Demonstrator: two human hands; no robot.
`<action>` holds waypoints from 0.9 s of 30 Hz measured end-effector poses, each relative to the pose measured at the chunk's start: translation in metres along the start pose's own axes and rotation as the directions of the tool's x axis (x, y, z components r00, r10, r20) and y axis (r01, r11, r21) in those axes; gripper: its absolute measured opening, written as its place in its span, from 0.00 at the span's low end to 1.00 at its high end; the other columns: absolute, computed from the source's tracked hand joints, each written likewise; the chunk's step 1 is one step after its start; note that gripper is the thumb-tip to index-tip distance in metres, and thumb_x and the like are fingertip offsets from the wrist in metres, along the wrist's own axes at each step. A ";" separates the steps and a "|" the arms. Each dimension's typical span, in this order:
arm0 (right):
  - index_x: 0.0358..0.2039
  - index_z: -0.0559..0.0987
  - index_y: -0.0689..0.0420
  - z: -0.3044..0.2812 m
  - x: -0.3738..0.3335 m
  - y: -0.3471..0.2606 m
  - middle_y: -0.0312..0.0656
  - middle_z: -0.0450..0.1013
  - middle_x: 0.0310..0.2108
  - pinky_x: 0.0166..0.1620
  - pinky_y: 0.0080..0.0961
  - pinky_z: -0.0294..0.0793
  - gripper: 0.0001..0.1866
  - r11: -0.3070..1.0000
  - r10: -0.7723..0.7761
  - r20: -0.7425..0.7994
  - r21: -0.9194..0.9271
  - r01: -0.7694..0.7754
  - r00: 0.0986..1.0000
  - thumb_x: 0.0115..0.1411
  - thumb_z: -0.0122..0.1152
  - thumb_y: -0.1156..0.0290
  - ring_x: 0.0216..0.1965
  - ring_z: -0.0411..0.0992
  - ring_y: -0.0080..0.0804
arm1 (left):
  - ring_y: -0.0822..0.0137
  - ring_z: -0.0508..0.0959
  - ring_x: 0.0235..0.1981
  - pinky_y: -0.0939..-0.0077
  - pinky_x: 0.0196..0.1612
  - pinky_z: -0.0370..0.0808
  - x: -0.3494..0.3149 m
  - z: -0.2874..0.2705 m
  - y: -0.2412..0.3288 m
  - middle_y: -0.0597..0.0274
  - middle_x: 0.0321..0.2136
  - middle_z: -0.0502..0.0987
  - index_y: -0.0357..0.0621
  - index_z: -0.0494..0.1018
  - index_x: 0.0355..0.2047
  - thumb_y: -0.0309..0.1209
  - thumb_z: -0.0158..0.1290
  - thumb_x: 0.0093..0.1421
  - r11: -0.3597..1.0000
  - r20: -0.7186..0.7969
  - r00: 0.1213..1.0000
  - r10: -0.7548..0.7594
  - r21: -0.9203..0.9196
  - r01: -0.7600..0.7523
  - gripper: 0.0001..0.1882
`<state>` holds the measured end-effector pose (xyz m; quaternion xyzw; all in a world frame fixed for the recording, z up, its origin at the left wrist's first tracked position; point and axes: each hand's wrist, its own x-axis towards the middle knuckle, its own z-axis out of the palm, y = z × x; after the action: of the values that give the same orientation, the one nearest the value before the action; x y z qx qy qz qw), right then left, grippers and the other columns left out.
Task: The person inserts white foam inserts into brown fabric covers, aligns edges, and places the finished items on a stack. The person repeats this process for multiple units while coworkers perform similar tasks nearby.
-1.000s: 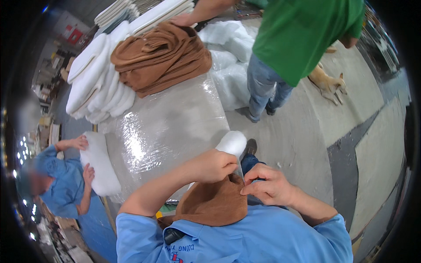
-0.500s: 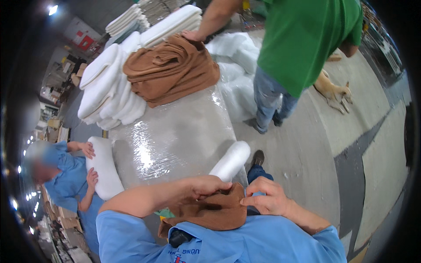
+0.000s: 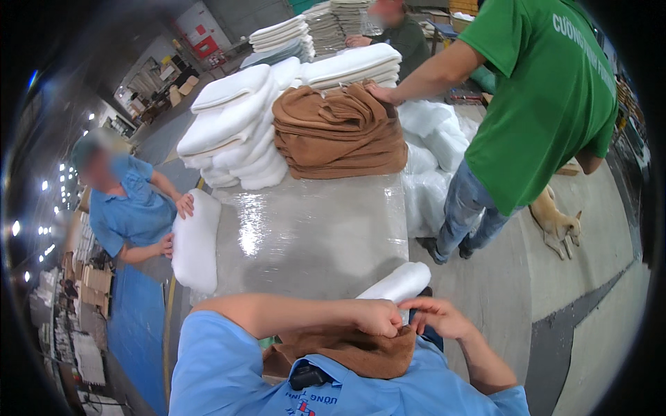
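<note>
A brown fabric cover (image 3: 361,350) is bunched against my chest, its upper edge raised. My left hand (image 3: 380,317) is closed on that edge in a fist-like grip. Right beside it, my right hand (image 3: 444,319) has its fingers stretched and apart at the cover's right corner, close to the left fingertips. Just beyond my hands lies a white padded roll (image 3: 399,281) at the table's near right corner; its near end is hidden behind them. The inside of the cover cannot be seen.
A plastic-wrapped table (image 3: 312,236) bears a stack of brown fabric (image 3: 340,139) and white padding piles (image 3: 236,132). At left, a co-worker in blue holds a white cushion (image 3: 195,243). A person in green (image 3: 534,104) touches the brown stack. A dog (image 3: 555,222) lies on the floor.
My view has tilted up, bringing in another person at the back. My hands have come closer together at the cover's edge; my right fingers have loosened from their pinch.
</note>
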<state>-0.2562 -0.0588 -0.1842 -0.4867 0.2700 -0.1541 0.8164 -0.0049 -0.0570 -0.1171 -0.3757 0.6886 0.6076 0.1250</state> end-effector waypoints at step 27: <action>0.47 0.76 0.61 0.064 0.010 0.044 0.47 0.80 0.35 0.39 0.29 0.75 0.07 0.886 -0.388 -0.485 -0.432 0.171 0.784 0.73 0.56 0.72 0.35 0.77 0.30 | 0.69 0.77 0.37 0.66 0.42 0.75 0.019 -0.040 0.007 0.63 0.32 0.82 0.36 0.83 0.39 0.52 0.58 0.70 0.992 -0.047 0.994 -0.095 -0.083 0.091 0.26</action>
<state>-0.2110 0.0026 -0.2009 -0.5979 0.4439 -0.3579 0.5634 -0.0111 -0.1017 -0.1151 -0.4275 0.6482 0.6186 0.1202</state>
